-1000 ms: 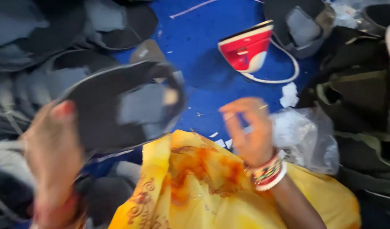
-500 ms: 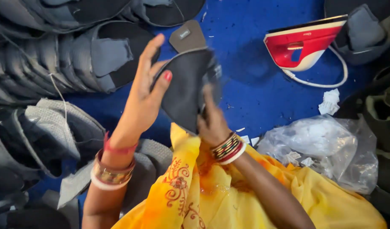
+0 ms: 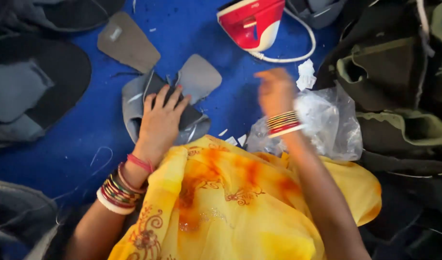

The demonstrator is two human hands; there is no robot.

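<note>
A blue floor cloth (image 3: 62,144) carries everything. Near its left edge lie dark shoe pieces (image 3: 33,82). Toward the middle, the left hand (image 3: 161,120) presses flat, fingers spread, on a grey and black shoe upper (image 3: 192,96). The right hand (image 3: 275,90) is blurred above a clear plastic bag (image 3: 327,125); its grip cannot be told. A red and white iron (image 3: 252,21) sits at the top edge.

A grey and black shoe-upper piece (image 3: 170,103) is laid flat on the blue floor, left of centre. Two rounded grey flaps are spread outward from its dark middle, which is pressed under spread fingers.
</note>
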